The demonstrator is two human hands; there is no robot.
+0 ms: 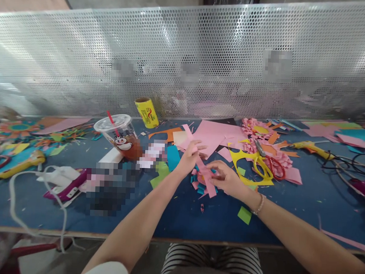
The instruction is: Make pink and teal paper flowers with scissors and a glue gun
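A long pink paper strip [202,166] slants between my two hands. My left hand [190,156] grips it near its upper part, the fingers closed round it. Thumb and fingers of my right hand [224,176] pinch the strip's edge lower down. Directly beneath lies a pink and blue curled-paper piece [195,184], partly covered by the strip and my right hand. To the right, red-handled scissors [274,166] rest over a yellow paper sheet with cut-out holes [238,171]. Beyond my hands are pink paper sheets [211,134].
A cup with a red straw [125,141] and a yellow tape roll [147,113] stand on the left. Yellow glue guns [313,149] lie on both sides with cords. A purple power strip [68,187] sits left. A perforated metal screen [185,61] closes off the table's back.
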